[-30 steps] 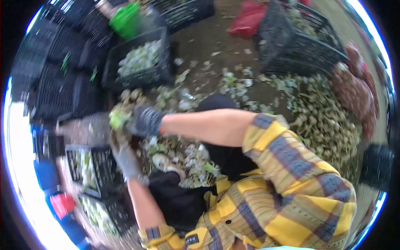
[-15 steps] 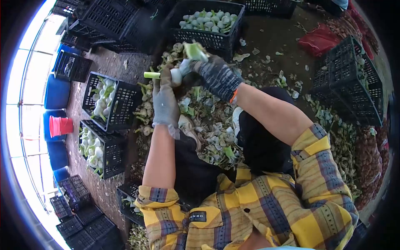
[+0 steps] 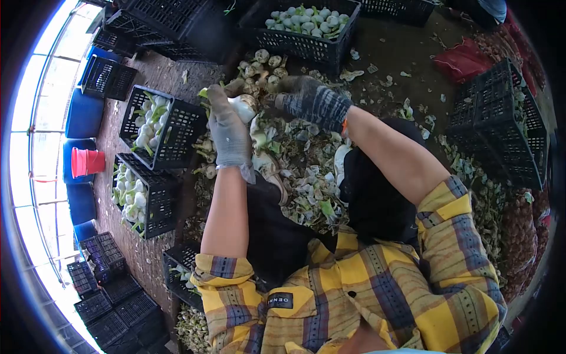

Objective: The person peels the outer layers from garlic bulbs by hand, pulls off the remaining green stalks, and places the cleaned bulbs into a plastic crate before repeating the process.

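My left hand (image 3: 227, 121), in a pale grey glove, is closed around a white garlic bulb (image 3: 243, 108) with a short green stem showing at its left end. Just right of the bulb is my right hand (image 3: 309, 99), in a dark striped knit glove. Its fingers are curled and slightly blurred, and I cannot make out what they hold. A pale green-white peel (image 3: 258, 134) shows below the bulb, between my hands. Beyond them, unpeeled garlic bulbs (image 3: 262, 68) are heaped on the ground.
A black crate (image 3: 295, 50) of white bulbs stands ahead. Two more crates, one upper (image 3: 180, 127) and one lower (image 3: 162, 197), hold bulbs at left. Stacked crates (image 3: 492, 124) and a red mesh sack (image 3: 463, 62) stand right. Peel scraps (image 3: 312, 189) litter the ground around my shoes.
The large green-white peel has left my right hand and is now lower, between my hands. My right hand has moved slightly right, away from the bulb. The bulb has tilted in my left hand.
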The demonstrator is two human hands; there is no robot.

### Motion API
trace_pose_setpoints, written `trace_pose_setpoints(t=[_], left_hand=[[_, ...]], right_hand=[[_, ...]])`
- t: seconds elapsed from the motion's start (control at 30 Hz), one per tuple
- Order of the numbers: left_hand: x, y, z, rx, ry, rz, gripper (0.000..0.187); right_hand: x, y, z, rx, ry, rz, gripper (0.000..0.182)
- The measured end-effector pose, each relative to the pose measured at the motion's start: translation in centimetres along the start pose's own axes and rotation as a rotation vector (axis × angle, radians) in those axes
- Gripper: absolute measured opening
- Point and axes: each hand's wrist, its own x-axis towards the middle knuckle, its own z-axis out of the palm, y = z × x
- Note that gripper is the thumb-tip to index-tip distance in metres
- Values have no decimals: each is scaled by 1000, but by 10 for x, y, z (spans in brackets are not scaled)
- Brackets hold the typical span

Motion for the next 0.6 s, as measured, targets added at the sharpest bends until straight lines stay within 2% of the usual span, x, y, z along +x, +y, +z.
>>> trace_pose_setpoints(t=[0.03,0.07,0.13,0.23,0.3,0.4,0.57,0.6], left_hand=[[-2,0,2,17,-28,31,64],[-4,1,4,34,-57,63,66],[-7,-1,3,118,-121,145,67],[-15,3,8,149,-170,212,59],[-14,-1,8,86,-165,175,56],[-11,-2,7,71,-164,168,55],[-6,-11,1,57,-158,70,52],[-6,-12,2,63,-152,132,52]], right_hand=[[7,14,1,189,32,-79,39],[1,11,-5,192,-49,-148,34],[-8,-5,-7,279,-77,-55,33],[-23,-28,-3,412,-123,84,31],[-28,-34,0,499,-156,178,30],[-25,-24,-1,509,-142,64,27],[-23,-23,-2,221,-23,102,28],[-21,-22,-2,133,8,125,28]])
